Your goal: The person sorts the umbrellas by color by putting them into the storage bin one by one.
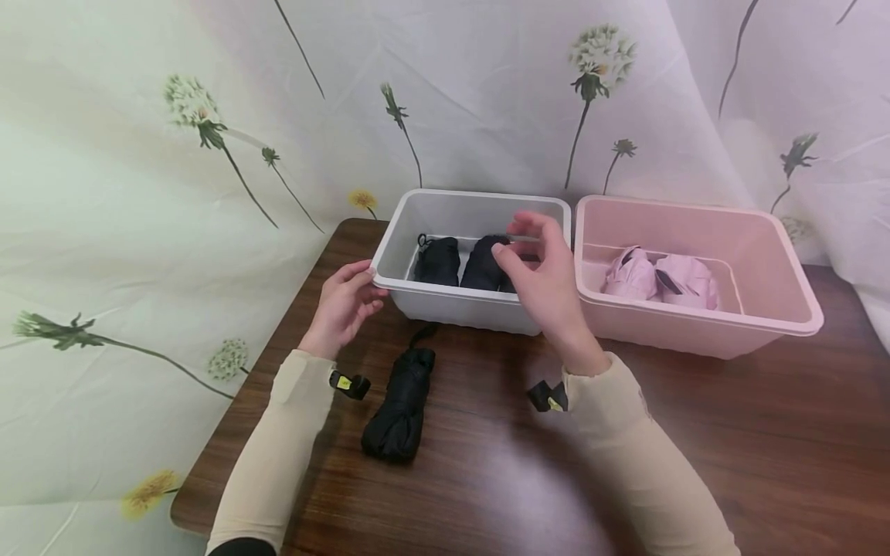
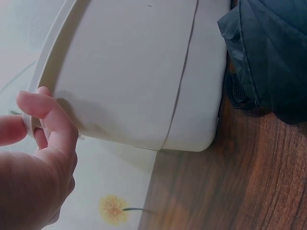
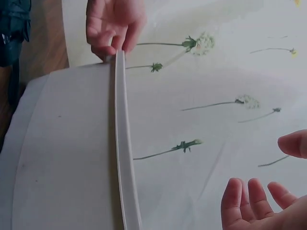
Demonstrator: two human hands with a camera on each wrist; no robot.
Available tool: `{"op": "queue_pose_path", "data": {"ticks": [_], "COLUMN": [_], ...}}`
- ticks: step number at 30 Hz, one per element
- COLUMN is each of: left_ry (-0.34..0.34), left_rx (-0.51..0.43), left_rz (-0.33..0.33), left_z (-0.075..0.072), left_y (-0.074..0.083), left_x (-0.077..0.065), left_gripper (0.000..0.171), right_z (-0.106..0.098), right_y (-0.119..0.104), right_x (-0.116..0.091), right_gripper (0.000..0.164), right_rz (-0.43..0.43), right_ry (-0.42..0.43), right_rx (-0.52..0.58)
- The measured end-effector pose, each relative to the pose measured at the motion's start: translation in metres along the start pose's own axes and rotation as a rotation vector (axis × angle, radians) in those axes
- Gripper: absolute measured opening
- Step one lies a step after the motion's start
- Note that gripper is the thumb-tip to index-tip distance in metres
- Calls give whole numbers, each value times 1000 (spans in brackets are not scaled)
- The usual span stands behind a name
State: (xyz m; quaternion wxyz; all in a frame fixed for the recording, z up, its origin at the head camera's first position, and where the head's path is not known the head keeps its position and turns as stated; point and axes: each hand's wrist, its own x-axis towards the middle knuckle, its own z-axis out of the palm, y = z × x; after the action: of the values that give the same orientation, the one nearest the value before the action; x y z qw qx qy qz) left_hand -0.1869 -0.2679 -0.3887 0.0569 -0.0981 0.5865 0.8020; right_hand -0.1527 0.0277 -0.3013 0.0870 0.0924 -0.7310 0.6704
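My left hand (image 1: pixel 344 305) pinches the rim of a white plastic bin (image 1: pixel 459 305) at its near left corner, thumb on one side and fingers on the other. Over the right part of this bin is my right hand (image 1: pixel 549 270), fingers loosely bent and holding nothing. Inside the bin lie black folded umbrellas (image 1: pixel 439 261), side by side; one at the right is partly hidden behind the right hand and the front rim. Another black folded umbrella (image 1: pixel 399 405) lies on the table in front of the bin, its strap pointing toward it.
A pink bin (image 1: pixel 695 328) stands right beside the white one, with pink folded fabric bundles (image 1: pixel 684 279) inside. Both bins are on a dark wooden table (image 1: pixel 487 479), whose left edge runs near the left forearm. Behind hangs a pale cloth (image 1: pixel 487 100) with dandelion prints.
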Motion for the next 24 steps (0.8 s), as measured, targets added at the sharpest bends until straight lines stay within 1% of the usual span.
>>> {"op": "queue_pose_path", "data": {"ticks": [5,9,14,18,24], "left_ry": [-3,1,3,0,2], "left_rx": [5,-1,-9,-23,-20], "left_rz": [-4,-10,-14,-12,-10], "left_z": [0,0,1,1,2], "left_y": [1,2,2,2,2], "left_x": [0,-1,-1,-1,-1], "left_gripper": [22,22,21,20,21], "right_z": [5,14,31,48,73], "right_y": [0,10,34,58,87], "right_x": [-11,-19,-32,-45,-66], "right_gripper": [45,43,43,46,53], "right_rz": [-16,-19,-5,11,87], "right_ry": [-29,-53,-112,-187,-321], "right_rx": [1,-34,-141,-234,-360]}}
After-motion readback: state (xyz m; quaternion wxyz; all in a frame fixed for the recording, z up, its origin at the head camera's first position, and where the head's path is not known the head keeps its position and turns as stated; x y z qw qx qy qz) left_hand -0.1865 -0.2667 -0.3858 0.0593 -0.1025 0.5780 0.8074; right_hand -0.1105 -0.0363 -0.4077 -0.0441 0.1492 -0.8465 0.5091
